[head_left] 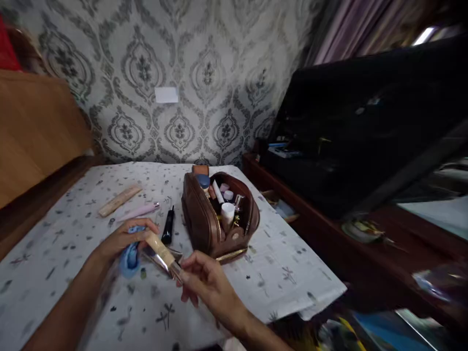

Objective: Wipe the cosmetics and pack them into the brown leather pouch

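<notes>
My left hand (122, 238) is closed on the wide end of a beige cosmetic tube (161, 249). At its fingers there is also a crumpled blue item (130, 258), too blurred to name. The fingers of my right hand (204, 278) pinch the tube's shiny cap end, so both hands hold it tilted above the table. Something flat and shiny, partly hidden, is beneath the tube. Just beyond lies a black tube (168, 226). Right of it stands an open brown makeup bag (199, 217), filled with several cosmetics, including a white-capped container (227, 212).
A pale pink tube (141, 211) and a beige flat packet (120, 200) lie at the left on the patterned tablecloth (285, 273). A wooden panel (36, 131) borders the left. At the right stand a dark screen-like panel (358, 122) and a reddish-brown ledge (307, 214).
</notes>
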The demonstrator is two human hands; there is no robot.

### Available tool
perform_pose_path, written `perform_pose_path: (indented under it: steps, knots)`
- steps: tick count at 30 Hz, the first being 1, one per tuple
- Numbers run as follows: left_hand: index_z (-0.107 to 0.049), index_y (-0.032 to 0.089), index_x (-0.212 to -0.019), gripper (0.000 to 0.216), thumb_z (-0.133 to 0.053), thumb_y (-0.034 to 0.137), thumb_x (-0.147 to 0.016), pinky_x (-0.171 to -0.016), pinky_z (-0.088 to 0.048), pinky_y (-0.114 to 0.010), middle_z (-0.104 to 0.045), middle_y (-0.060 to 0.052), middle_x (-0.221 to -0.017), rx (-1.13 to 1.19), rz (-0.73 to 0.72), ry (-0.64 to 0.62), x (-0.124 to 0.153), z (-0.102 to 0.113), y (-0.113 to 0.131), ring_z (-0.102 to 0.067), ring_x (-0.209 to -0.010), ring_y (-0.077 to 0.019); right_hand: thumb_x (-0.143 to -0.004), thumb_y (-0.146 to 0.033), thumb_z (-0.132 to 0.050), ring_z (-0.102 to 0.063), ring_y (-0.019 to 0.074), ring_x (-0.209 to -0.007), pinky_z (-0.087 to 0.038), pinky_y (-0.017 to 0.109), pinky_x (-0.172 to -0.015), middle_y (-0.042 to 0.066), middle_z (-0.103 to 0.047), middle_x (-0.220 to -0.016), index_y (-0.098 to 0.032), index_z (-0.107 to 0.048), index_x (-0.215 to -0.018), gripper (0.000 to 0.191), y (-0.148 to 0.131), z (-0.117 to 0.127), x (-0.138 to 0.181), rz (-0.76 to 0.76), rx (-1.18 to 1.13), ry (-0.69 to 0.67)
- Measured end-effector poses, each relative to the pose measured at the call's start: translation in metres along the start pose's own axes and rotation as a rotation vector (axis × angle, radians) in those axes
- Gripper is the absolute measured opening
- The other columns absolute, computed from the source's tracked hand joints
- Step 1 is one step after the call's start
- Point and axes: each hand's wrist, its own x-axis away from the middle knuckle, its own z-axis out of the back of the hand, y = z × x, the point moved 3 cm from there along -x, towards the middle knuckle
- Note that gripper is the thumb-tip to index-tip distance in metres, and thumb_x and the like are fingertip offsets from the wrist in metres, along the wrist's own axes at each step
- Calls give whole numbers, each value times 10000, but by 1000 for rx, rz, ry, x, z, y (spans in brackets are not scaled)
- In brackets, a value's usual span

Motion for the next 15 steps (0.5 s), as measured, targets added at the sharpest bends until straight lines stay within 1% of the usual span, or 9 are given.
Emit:
perform_pose_path:
  steps: [3, 5, 8, 11, 13, 15]
  knots:
    - [-669, 140, -842, 428, -750, 544, -727, -474, -277, -189, -471, 44, -502, -6, -22, -60, -1, -5, -2, -403, -477, -81, -687, -597, -816, -585, 59, -495, -350, 162, -421, -34, -655, -685, -176, -542, -851, 528, 1, 1, 1, -53, -42, -33]
    - [-669, 145, -870, 419, -743, 536, -742, -472, -278, -190, -479, 44, -501, 6, -27, -79, -2, -8, -3, -407, -476, -83, -669, -560, -844, -583, 57, -496, -348, 161, -427, -48, -639, -663, -178, -552, -859, 517, 0, 3, 2, -69, -42, -48]
    - [-667, 150, -960, 448, -749, 534, -746, -476, -292, -189, -509, 42, -501, 42, -27, -73, -3, -13, -4, -432, -478, -90, -659, -536, -860, -580, 51, -506, -349, 159, -439, -58, -626, -663, -176, -570, -858, 504, -7, 8, 6, -70, -8, -58]
    - [-652, 155, -1033, 487, -755, 537, -750, -489, -332, -189, -547, 39, -508, 97, -36, -61, -5, -16, -6, -474, -486, -98, -668, -535, -855, -574, 43, -515, -349, 161, -450, -53, -635, -694, -171, -594, -869, 491, -14, 15, 9, -70, 56, -39]
    - [-646, 155, -988, 451, -757, 527, -759, -494, -350, -184, -572, 32, -521, 147, -32, -54, -6, -18, -9, -494, -488, -94, -651, -552, -857, -571, 50, -518, -357, 167, -454, -54, -634, -690, -172, -608, -895, 515, -16, 19, 10, -89, 93, -25]
    - [-633, 155, -905, 401, -760, 510, -768, -491, -360, -181, -589, 24, -533, 186, -23, -54, -8, -21, -12, -504, -485, -89, -615, -574, -866, -567, 57, -521, -369, 177, -462, -57, -633, -678, -172, -621, -929, 566, -14, 21, 11, -132, 134, -19]
